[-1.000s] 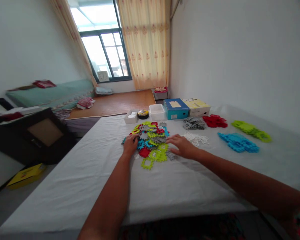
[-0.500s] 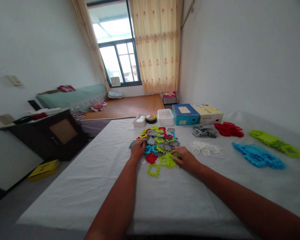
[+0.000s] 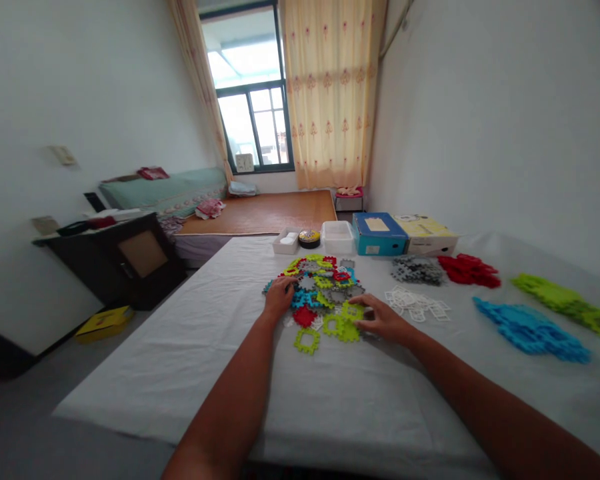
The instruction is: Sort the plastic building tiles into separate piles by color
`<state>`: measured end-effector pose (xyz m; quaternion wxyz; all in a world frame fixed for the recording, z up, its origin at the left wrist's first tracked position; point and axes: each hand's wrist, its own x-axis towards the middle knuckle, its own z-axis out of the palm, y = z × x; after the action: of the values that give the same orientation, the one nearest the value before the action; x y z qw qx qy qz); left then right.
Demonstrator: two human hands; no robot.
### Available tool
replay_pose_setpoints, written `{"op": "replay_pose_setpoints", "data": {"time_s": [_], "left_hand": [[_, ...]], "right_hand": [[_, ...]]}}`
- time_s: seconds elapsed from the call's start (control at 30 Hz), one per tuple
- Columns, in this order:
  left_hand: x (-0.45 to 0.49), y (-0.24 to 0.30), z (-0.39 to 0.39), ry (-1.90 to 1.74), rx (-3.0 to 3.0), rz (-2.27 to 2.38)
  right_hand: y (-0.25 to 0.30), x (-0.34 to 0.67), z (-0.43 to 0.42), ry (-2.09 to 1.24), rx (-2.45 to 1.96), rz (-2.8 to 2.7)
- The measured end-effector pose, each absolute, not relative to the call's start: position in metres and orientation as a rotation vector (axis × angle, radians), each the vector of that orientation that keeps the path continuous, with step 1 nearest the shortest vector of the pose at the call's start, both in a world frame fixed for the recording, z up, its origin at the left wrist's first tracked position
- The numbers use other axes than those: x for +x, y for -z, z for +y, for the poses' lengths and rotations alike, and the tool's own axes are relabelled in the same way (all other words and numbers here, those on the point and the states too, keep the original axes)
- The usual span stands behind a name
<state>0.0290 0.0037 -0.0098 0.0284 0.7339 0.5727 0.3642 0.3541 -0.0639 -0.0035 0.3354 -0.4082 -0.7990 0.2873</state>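
A mixed pile of flat toothed plastic building pieces (image 3: 325, 281) in lime, blue, grey, red and white lies on the table in front of me. At the pile's left edge rests my left hand (image 3: 280, 295), fingers spread over the pieces. On the near right side, my right hand (image 3: 383, 319) pinches a lime-green square-holed building piece (image 3: 353, 311) between thumb and fingers. More lime pieces lie just below it. A red piece (image 3: 305, 316) and a single lime square frame (image 3: 307, 341) are at the pile's near edge.
Sorted heaps lie to the right: grey (image 3: 417, 270), red (image 3: 469, 270), white (image 3: 417, 303), blue (image 3: 530, 330) and lime (image 3: 567, 303). Behind the pile stand a white tray (image 3: 286, 243), a round tin (image 3: 309, 239), a clear container (image 3: 337, 238), a blue box (image 3: 379, 235) and a yellow-white box (image 3: 425, 233).
My right hand has closed on a lime piece and drawn slightly to the right with it. My left hand stays at the pile's left edge. The view has swung slightly left.
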Motion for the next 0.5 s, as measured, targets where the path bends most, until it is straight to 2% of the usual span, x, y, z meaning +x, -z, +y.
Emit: {"op": "replay_pose_setpoints", "data": {"time_s": [0.1,0.3,0.4,0.5], "left_hand": [[0.029,0.009,0.004,-1.123,2.264,1.773],[0.031,0.008,0.002,-1.145,2.264,1.774],[0.031,0.007,0.002,-1.145,2.269,1.781],[0.030,0.006,0.004,-1.109,2.284,1.792]], "right_hand": [[-0.002,0.360,-0.066,-0.736,-1.047,-2.096],[-0.035,0.404,-0.069,-0.359,-1.088,-2.120],[-0.052,0.465,-0.054,-0.270,-1.228,-1.978],[-0.054,0.554,-0.035,-0.112,-1.541,-1.586]]}}
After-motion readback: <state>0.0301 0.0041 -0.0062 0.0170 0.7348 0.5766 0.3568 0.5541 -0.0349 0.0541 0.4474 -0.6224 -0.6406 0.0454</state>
